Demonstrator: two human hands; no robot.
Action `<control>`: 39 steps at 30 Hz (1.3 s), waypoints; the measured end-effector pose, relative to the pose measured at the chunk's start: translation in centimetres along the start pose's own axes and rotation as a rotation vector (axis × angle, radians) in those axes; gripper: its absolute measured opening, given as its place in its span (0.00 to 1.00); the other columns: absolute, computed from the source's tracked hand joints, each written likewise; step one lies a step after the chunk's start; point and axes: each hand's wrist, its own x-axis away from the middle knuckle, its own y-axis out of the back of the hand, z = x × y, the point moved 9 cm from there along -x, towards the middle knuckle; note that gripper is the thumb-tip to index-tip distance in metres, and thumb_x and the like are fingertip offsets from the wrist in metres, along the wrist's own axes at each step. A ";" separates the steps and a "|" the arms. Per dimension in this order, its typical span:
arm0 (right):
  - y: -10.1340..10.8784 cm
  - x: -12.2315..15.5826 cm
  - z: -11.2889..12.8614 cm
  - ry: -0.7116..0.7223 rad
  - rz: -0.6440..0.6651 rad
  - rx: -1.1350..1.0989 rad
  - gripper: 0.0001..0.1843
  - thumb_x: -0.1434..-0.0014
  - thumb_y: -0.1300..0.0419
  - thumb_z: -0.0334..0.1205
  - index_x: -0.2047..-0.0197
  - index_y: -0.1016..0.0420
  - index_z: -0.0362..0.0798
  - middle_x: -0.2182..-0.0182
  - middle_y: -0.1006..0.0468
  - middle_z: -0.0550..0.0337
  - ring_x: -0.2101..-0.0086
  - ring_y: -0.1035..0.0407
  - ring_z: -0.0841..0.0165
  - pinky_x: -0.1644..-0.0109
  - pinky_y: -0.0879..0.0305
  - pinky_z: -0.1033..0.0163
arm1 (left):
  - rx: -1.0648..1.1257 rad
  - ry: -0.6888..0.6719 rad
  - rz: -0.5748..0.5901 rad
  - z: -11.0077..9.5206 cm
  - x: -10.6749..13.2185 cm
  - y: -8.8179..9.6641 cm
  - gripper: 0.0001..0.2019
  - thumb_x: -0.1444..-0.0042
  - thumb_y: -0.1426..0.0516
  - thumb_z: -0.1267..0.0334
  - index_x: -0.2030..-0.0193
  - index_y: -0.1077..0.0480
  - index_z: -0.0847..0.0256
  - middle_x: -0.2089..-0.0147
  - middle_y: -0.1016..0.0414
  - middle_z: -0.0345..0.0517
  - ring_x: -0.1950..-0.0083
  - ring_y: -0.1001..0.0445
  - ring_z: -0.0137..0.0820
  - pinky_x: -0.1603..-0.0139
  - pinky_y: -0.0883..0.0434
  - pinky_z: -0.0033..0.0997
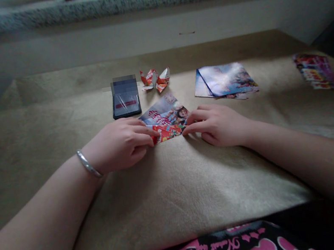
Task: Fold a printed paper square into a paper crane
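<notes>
A glossy printed paper sheet (166,112) lies on the table in front of me, blue with lettering and a face on its far part. Along its near side runs a red printed part that looks folded over, with a straight near edge. My left hand (125,143) grips the sheet's left side, fingers bent and pressed onto the red part; a silver bangle is on that wrist. At the right near corner, my right hand (215,123) holds the sheet between thumb and fingers. Just beyond the sheet stands a folded red and white paper shape (155,79) with pointed tips.
A dark phone (126,102) lies left of the folded shape. To the right is a small stack of glossy blue printed sheets (226,80); farther right lie several red and purple printed papers (316,73). Behind the table (179,196) a stone ledge (132,1) carries various items.
</notes>
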 end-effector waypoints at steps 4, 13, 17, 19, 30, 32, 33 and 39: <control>0.0 0.1 0.0 0.005 -0.004 0.001 0.22 0.48 0.47 0.29 0.52 0.23 0.51 0.57 0.24 0.53 0.60 0.35 0.63 0.59 0.39 0.59 | -0.002 0.014 0.044 0.3 0.3 -0.1 0.14 0.44 0.51 0.70 0.66 0.24 0.56 0.53 0.21 0.38 0.54 0.26 0.33 0.54 0.30 0.33; 0.0 0.2 -0.1 0.010 -0.018 -0.004 0.21 0.48 0.47 0.28 0.53 0.23 0.51 0.57 0.24 0.53 0.59 0.34 0.63 0.59 0.38 0.59 | 0.046 0.024 0.044 0.6 0.4 -0.4 0.12 0.45 0.51 0.69 0.69 0.26 0.57 0.55 0.22 0.40 0.55 0.28 0.31 0.55 0.31 0.30; 0.2 -0.1 0.1 0.019 -0.038 0.010 0.19 0.45 0.47 0.30 0.53 0.23 0.51 0.58 0.24 0.53 0.60 0.34 0.63 0.59 0.37 0.59 | 0.038 0.147 -0.004 1.6 0.2 -1.0 0.08 0.44 0.47 0.61 0.63 0.28 0.61 0.61 0.25 0.46 0.59 0.29 0.32 0.59 0.31 0.30; 0.3 -0.2 0.3 0.032 -0.057 0.016 0.18 0.43 0.48 0.31 0.54 0.23 0.50 0.59 0.24 0.52 0.61 0.34 0.63 0.60 0.37 0.60 | 0.004 0.155 -0.026 1.6 0.1 -1.3 0.11 0.42 0.45 0.56 0.60 0.29 0.61 0.59 0.26 0.48 0.59 0.30 0.34 0.58 0.31 0.31; 0.6 -0.7 -0.2 -0.028 -0.112 0.035 0.10 0.40 0.46 0.37 0.60 0.24 0.48 0.61 0.23 0.55 0.63 0.33 0.65 0.60 0.38 0.61 | -0.304 0.159 -0.190 -0.5 -0.6 -0.5 0.12 0.38 0.50 0.63 0.67 0.28 0.61 0.65 0.23 0.45 0.65 0.27 0.32 0.67 0.31 0.29; 0.8 -0.8 -0.2 -0.050 -0.123 0.033 0.09 0.40 0.46 0.38 0.61 0.24 0.48 0.63 0.23 0.55 0.63 0.33 0.65 0.60 0.39 0.61 | -0.281 0.173 -0.246 -0.7 -0.8 -0.3 0.11 0.39 0.50 0.64 0.67 0.28 0.62 0.66 0.23 0.45 0.65 0.26 0.32 0.67 0.30 0.29; 0.9 -0.9 -0.2 -0.059 -0.132 0.027 0.09 0.40 0.45 0.39 0.62 0.25 0.48 0.64 0.23 0.55 0.63 0.34 0.64 0.60 0.39 0.61 | -0.261 0.183 -0.274 -0.8 -0.9 -0.2 0.11 0.39 0.50 0.64 0.67 0.28 0.62 0.66 0.23 0.44 0.65 0.26 0.32 0.67 0.30 0.29; 1.6 -1.2 0.2 -0.088 -0.201 -0.037 0.06 0.41 0.44 0.37 0.66 0.25 0.47 0.69 0.24 0.55 0.66 0.35 0.65 0.63 0.40 0.61 | -0.179 0.185 -0.371 -1.4 -1.3 0.1 0.10 0.38 0.49 0.64 0.66 0.28 0.61 0.66 0.23 0.43 0.63 0.27 0.30 0.65 0.29 0.27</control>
